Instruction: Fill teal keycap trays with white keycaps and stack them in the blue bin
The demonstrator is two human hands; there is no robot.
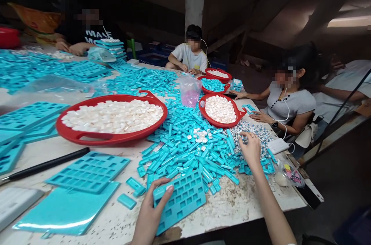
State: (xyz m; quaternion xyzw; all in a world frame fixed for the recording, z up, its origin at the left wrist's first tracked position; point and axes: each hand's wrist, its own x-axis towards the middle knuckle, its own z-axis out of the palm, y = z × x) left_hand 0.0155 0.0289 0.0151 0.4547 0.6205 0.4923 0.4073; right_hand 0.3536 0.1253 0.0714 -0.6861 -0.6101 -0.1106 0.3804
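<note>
My left hand (155, 200) is closed on the edge of a turquoise plastic tray (184, 197) with rows of square pockets. Under its thumb lies a small turquoise block (161, 191). My right hand (250, 147) is over a heap of tiny white and blue-grey pieces (262, 133), fingers curled together in a pinch; what is between them, if anything, is hidden. Loose turquoise strips (188, 148) pile up between my hands, with several white caps (200, 135) on top. A turquoise cap (126, 201) lies left of the tray.
Red baskets of white caps stand at the left (127, 136) and beyond the pile (222, 123). A pink-filled plastic bag (189, 96) stands between them. More pocketed trays (89, 171) and a black-handled tool (52, 163) lie leftward. Several people sit around the table, one (285, 100) at right.
</note>
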